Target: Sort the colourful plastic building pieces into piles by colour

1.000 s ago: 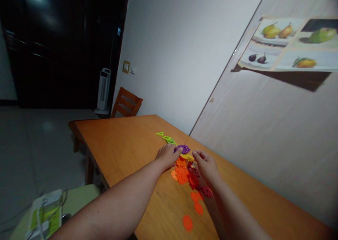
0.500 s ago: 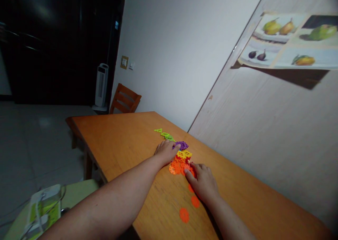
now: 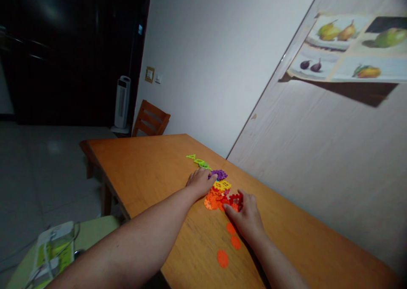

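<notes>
My left hand lies palm down at the left side of a pile of plastic building pieces, fingers spread and thumb reaching over it. By its fingertips are green pieces; by its thumb is a purple piece. Yellow lattice pieces lie over orange discs in the pile. At the pile's right edge, my right hand has its thumb and fingers around a red lattice piece, with orange showing beside it. Its exact contact is partly hidden.
Loose orange discs lie on the wooden table nearer me. A wall runs along the table's right side. A wooden chair stands beyond the far end. On a pale green seat at left sits a power strip with cables.
My right hand has shifted slightly right, and its fingers have spread wider. The red lattice piece now shows between them, apart from the yellow pieces. My left hand stays in place.
</notes>
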Demonstrator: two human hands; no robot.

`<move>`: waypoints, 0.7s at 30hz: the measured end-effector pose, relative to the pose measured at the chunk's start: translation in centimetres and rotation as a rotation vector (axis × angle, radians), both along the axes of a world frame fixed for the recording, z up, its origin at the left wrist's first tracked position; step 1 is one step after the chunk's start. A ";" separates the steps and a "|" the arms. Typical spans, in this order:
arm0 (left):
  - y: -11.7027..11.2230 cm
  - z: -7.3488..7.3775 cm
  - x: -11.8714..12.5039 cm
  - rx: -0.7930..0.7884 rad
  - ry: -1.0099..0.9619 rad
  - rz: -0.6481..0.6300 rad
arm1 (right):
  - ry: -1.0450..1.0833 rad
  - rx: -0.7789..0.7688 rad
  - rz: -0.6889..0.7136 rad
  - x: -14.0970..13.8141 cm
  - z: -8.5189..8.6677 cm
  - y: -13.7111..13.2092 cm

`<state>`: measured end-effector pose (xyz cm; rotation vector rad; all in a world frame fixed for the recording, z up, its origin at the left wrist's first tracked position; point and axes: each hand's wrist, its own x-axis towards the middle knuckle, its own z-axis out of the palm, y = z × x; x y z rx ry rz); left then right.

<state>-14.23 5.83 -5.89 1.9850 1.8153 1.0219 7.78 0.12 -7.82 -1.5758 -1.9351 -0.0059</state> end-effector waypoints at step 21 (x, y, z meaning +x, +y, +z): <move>0.1 0.2 -0.1 0.004 0.000 -0.054 | 0.393 -0.064 0.112 -5.4 2.4 5.0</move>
